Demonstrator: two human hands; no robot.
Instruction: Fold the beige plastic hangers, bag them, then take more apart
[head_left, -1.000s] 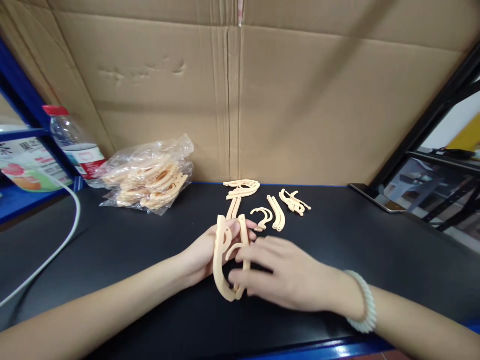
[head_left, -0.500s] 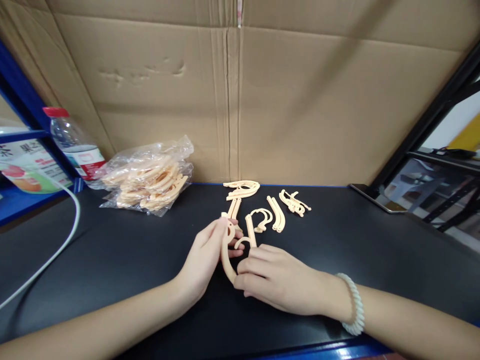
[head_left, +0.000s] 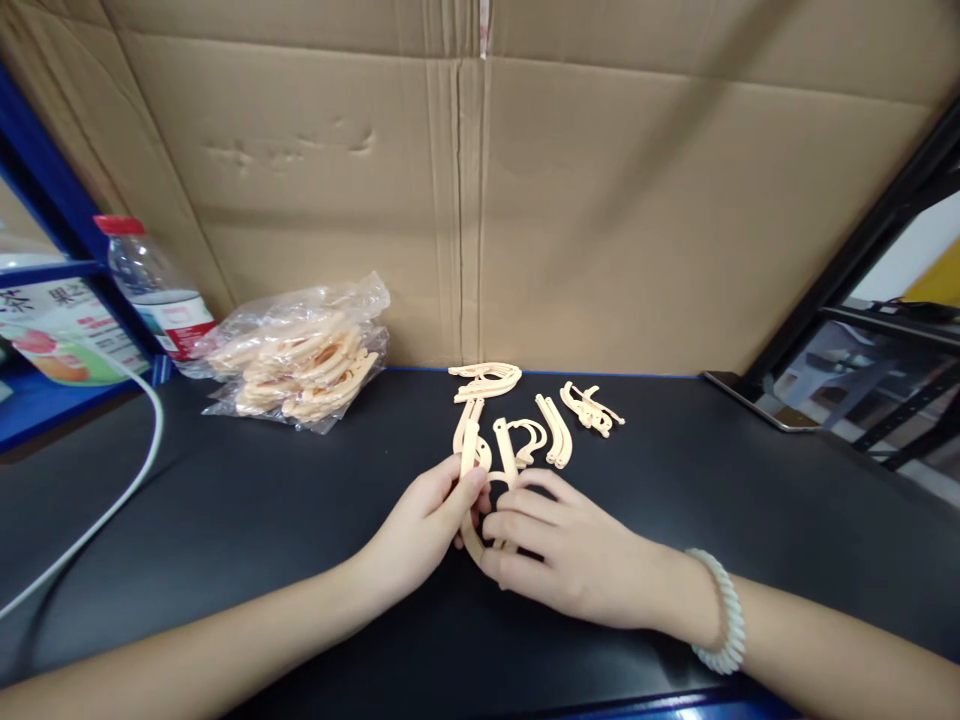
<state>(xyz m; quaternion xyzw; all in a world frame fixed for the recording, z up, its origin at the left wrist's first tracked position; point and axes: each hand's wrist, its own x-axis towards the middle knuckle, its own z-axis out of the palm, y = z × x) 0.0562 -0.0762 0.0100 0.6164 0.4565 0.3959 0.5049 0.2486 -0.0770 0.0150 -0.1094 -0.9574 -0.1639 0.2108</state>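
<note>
My left hand [head_left: 429,515] is closed on a beige plastic folding clothes hanger part [head_left: 471,447], thumb in front, the other fingers partly hidden behind. Its curved lower end reaches to the fingers of my right hand [head_left: 559,540]. That hand is closed round a second beige hanger piece [head_left: 504,440], which stands up from the fingers with a small hole near its top. Whether the two pieces are joined below is hidden by my fingers. Just behind lie a thin curved hook piece [head_left: 536,437] and a pair of curved hanger arms [head_left: 553,432].
Farther back on the black table [head_left: 300,510] lie stacked hanger pieces [head_left: 491,382] and a small pile of hooks [head_left: 592,408]. A clear bag of beige hangers [head_left: 307,355] and a red-capped bottle [head_left: 161,290] stand left. A white cable [head_left: 142,480] crosses the left side; a phone-like slab [head_left: 757,400] lies right.
The left piece has turned so its edge faces me, and my left thumb has shifted lower along it. The right piece is slightly more upright. Both hands have moved a little to the right.
</note>
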